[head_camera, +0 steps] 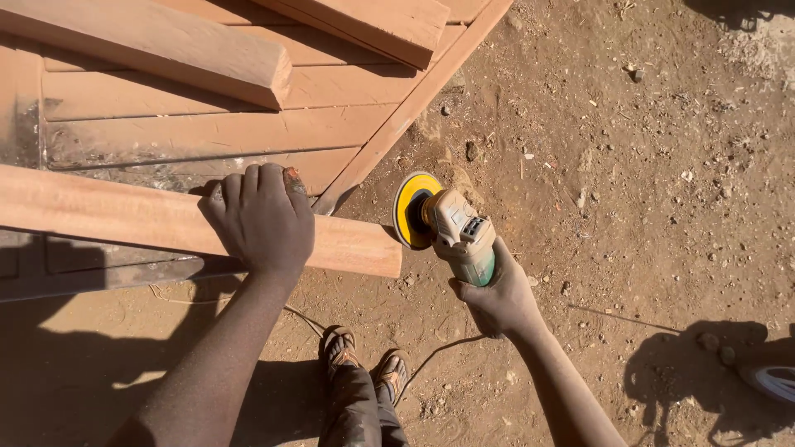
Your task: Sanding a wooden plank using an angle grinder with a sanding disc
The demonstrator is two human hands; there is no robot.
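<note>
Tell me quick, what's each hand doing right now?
Left hand: pressed palm-down on the wooden plank, fingers curled over its far edge.
Right hand: closed around the angle grinder.

I count three loose planks (166, 217), one panelled board (207, 124), one angle grinder (455, 236), my two sandalled feet (364, 364).

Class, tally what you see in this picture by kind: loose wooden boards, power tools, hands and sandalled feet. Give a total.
Loose wooden boards: 3
Angle grinder with yellow disc: 1
Hands: 2, left hand, right hand
Sandalled feet: 2
Total: 8
</note>
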